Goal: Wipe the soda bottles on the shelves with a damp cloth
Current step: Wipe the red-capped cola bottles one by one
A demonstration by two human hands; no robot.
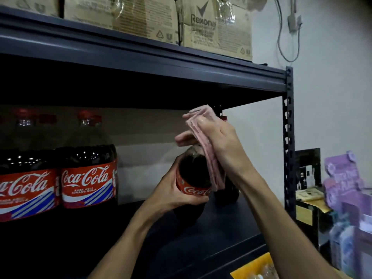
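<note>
Bottle (191, 172), probably heavy and slick: left hand (171, 190) grips its label band, right hand (223, 146) clasps cloth (203, 137) round the neck.

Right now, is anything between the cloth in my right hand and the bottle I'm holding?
Nothing visible. The right hand presses the pink cloth against the neck and shoulder of the small Coca-Cola bottle, which the left hand grips at its label.

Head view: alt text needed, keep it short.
A person's left hand grips a small Coca-Cola bottle by its label at a dark metal shelf, while the right hand holds a folded pink cloth against its neck. Larger Coca-Cola bottles stand at left; cardboard boxes sit above.
</note>
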